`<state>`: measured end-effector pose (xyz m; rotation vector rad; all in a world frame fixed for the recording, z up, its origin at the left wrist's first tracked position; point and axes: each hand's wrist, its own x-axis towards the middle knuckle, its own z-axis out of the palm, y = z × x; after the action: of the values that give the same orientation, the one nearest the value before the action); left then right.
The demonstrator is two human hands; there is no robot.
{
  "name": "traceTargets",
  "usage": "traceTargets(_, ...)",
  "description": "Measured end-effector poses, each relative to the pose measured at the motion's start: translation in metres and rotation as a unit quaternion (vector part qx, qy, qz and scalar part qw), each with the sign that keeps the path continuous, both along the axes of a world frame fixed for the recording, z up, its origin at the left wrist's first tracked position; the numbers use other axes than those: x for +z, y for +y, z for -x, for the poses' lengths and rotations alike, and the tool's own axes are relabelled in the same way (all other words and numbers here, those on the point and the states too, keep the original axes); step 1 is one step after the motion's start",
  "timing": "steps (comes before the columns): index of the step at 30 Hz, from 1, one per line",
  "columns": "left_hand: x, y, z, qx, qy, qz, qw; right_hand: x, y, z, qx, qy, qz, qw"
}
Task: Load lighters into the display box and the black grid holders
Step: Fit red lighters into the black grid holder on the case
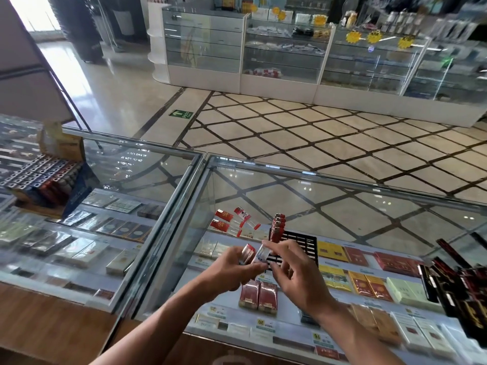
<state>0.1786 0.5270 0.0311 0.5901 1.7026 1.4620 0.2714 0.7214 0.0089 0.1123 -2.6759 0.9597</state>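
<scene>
A black grid holder point(303, 242) lies on the glass counter, with a row of red lighters point(278, 225) standing along its left edge. My left hand point(229, 270) grips a red lighter point(247, 252) just left of the holder. My right hand point(292, 270) pinches a clear white lighter point(261, 255) beside it, over the holder's near corner. Several loose red and clear lighters point(233, 221) lie on the glass behind the hands. A display box point(44, 177) packed with lighters stands on the left counter.
The glass counter top point(369, 214) covers shelves of cigarette packs. More black holders with dark red lighters point(458, 280) sit at the right edge. A metal seam point(184, 196) joins the two counters. Across the tiled floor are more glass showcases.
</scene>
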Motion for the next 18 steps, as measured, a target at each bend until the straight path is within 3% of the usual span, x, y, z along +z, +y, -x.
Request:
traceTargets(5,0.005,-0.002,-0.001,-0.024,0.028,0.013,0.999,0.001,-0.002,0.0,-0.01,0.006,-0.011,1.0)
traceTargets(9,0.004,-0.004,-0.002,-0.005,-0.027,-0.011,1.0,0.002,-0.001,0.0,-0.027,0.012,-0.01,1.0)
traceTargets(14,-0.007,-0.008,-0.005,0.109,-0.048,-0.087,0.989,0.007,-0.003,-0.003,-0.071,-0.008,0.074,0.995)
traceTargets(18,-0.012,-0.009,-0.008,0.139,-0.04,-0.1,0.984,0.004,0.002,-0.004,-0.105,-0.042,0.145,0.983)
